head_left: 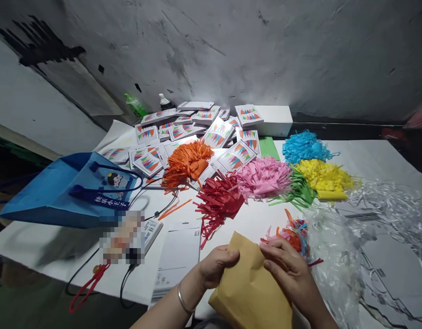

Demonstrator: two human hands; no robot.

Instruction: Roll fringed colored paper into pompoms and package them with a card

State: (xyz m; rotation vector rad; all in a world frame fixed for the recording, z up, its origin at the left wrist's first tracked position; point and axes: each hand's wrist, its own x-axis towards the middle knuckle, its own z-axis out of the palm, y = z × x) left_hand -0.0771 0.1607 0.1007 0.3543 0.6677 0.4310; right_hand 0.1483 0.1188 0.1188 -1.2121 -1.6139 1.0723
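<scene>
A yellow-brown piece of kraft paper (253,278) is held near the table's front edge; whether it is a bag, an envelope or a folded sheet I cannot tell. My left hand (214,267) pinches its left edge, thumb on top. On the right edge, my right hand (286,265) has its thumb and bent fingers closed on the paper. Just beyond my right hand lies a small mixed bunch of cut paper strips (293,235). Farther back are tassel bunches in red (221,198), pink (264,178), orange (188,162), green (300,189), yellow (325,178) and blue (307,146).
Printed packs (217,132) are heaped along the wall, beside a white box (274,119). At left lies a blue bag (63,192) near a power bank (152,233) with cables. A stack of white cards (178,251) and clear plastic wrap (334,260) flank my hands.
</scene>
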